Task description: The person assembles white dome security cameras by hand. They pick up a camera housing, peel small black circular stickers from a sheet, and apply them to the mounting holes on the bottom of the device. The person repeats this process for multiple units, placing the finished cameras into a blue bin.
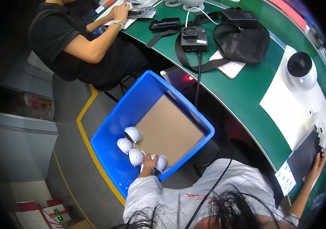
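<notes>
Inside a blue bin (111, 114), my left hand (149, 162) is closed against a round white camera housing (160, 163) near the bin's front wall. Another white housing (136, 157) sits just left of my fingers, with two more white housings (133, 134) beyond it. Over on the green table, my right hand (316, 165) lies with its fingers stretched along the edge of a dark sheet (303, 154). Small black and white bits lie by those fingertips. A white camera with a black face (301, 70) stands farther back on white paper (281, 103).
Brown cardboard (170, 129) lines the bin's floor. On the green table (243, 99) are a black mesh pouch (243, 42), a black box with a cable (194, 40) and straps. A co-worker in black (82, 45) sits at the far left, hands on the table.
</notes>
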Demonstrator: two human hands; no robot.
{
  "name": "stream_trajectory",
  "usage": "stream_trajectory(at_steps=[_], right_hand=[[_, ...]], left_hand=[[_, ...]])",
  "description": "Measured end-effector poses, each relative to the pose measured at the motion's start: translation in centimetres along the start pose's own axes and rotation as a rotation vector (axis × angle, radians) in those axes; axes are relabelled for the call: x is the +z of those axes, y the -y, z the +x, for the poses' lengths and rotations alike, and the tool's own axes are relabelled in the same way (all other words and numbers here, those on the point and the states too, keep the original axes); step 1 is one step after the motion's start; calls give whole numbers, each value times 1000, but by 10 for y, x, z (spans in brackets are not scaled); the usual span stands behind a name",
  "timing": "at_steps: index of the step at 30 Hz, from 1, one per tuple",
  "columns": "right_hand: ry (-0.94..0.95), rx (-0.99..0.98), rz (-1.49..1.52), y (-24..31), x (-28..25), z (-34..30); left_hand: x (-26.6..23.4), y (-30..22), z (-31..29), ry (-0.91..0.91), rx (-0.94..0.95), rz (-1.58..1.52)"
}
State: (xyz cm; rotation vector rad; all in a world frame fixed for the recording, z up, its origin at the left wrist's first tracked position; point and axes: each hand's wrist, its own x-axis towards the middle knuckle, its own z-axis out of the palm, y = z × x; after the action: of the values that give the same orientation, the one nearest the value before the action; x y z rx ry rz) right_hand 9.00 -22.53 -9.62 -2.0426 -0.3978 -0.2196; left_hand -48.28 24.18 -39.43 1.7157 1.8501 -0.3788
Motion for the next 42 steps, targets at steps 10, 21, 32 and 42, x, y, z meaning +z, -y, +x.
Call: stream_trajectory(at_steps=[10,21,32,42], right_hand=[[27,-1,75,25,16,-8],[155,-37,108,27,9,-9],[120,-153,23,56,7,-11],[122,-118,-7,44,6,-10]], left_hand=[[-19,-57,1,117,235,138],[-241,-206,-183,-156,906,-850],[-244,-497,-327,-293,1532,266],[-217,-528,-301,-835,1582,-81]])
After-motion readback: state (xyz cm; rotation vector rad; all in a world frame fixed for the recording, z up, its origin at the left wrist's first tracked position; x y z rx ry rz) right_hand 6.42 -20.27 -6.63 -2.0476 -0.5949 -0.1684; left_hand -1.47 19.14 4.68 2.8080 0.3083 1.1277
